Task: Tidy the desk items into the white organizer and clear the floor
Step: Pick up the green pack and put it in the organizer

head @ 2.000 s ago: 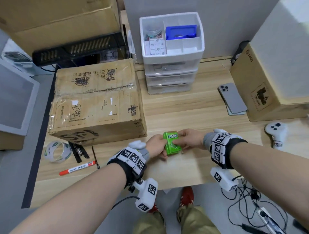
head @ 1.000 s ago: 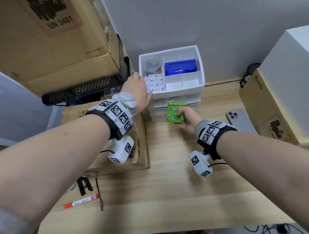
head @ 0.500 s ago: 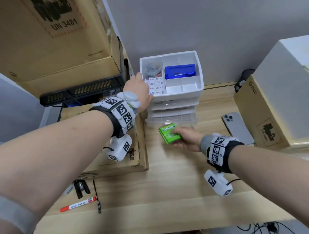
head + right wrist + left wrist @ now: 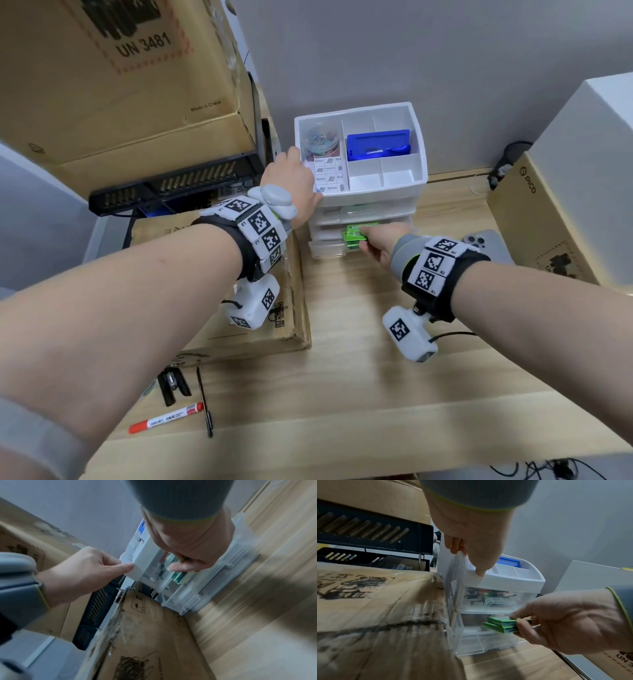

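Currently right hand [image 4: 375, 242] is pinching green packs [image 4: 502, 624] flat, long axis pointing into white organizer's [image 4: 404, 197] middle drawer, directly ahead of fingertips; left hand [image 4: 295, 185] is gripping organizer's left rim, bracing it.

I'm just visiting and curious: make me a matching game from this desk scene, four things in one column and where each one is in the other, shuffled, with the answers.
Things:
1. green packs
2. blue case
3. red marker
4. phone

Places:
A. lying near the desk's front edge
B. in a top compartment of the white organizer
C. pinched by the right hand at the organizer's drawers
D. flat on the desk beside the right-side cardboard box

Pairs: 1-C, 2-B, 3-A, 4-D
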The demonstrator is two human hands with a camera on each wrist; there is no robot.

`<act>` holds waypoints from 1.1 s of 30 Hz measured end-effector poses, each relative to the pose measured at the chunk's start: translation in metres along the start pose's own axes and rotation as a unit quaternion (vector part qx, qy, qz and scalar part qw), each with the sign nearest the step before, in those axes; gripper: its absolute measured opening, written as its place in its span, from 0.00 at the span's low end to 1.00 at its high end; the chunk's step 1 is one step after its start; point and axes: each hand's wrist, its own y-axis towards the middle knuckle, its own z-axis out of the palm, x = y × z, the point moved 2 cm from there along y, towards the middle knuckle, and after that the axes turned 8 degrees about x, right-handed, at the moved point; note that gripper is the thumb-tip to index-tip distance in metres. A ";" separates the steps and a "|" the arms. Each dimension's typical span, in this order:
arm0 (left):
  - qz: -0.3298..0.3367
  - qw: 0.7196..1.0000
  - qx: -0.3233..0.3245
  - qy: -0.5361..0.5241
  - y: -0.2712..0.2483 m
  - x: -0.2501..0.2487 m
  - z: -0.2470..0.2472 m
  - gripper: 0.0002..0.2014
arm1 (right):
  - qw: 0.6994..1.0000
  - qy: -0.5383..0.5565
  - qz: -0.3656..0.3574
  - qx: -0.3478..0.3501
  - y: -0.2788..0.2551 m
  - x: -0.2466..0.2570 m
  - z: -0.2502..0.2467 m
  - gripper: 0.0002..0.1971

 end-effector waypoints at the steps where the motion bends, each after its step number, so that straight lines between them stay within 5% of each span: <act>1: -0.001 1.000 0.001 -0.001 0.000 0.000 0.000 0.24 | 1.000 0.028 0.012 -0.003 -0.001 0.001 0.003 0.05; 8: -0.002 1.000 -0.006 -0.001 -0.001 0.000 0.001 0.24 | 0.998 0.047 0.033 -0.012 0.005 0.001 0.010 0.06; 11: -0.003 1.000 -0.004 -0.006 -0.001 0.000 0.001 0.25 | 0.997 -0.042 0.010 -0.062 0.012 -0.004 0.012 0.09; 14: -0.001 1.000 -0.001 -0.008 -0.001 0.001 0.001 0.24 | 0.978 -0.178 -0.040 -0.102 0.019 -0.012 0.008 0.16; 21: -0.004 1.000 -0.002 -0.018 -0.001 0.001 0.000 0.24 | 0.933 -0.271 -0.190 -0.138 -0.004 -0.025 0.001 0.07; 25: 0.000 1.000 -0.002 -0.018 -0.001 0.001 0.000 0.24 | 0.908 -0.359 -0.201 -0.082 -0.014 -0.035 0.003 0.19; 28: -0.001 1.000 -0.004 -0.021 -0.002 0.001 0.000 0.24 | 0.911 -0.375 -0.175 0.004 -0.003 -0.040 0.011 0.08; 31: -0.007 1.000 -0.006 -0.024 -0.002 0.002 0.002 0.23 | 0.919 -0.352 -0.160 0.075 0.007 -0.035 0.022 0.29; 33: -0.006 1.000 -0.009 -0.024 -0.001 0.002 0.002 0.24 | 0.914 -0.360 -0.153 0.105 0.011 -0.029 0.027 0.34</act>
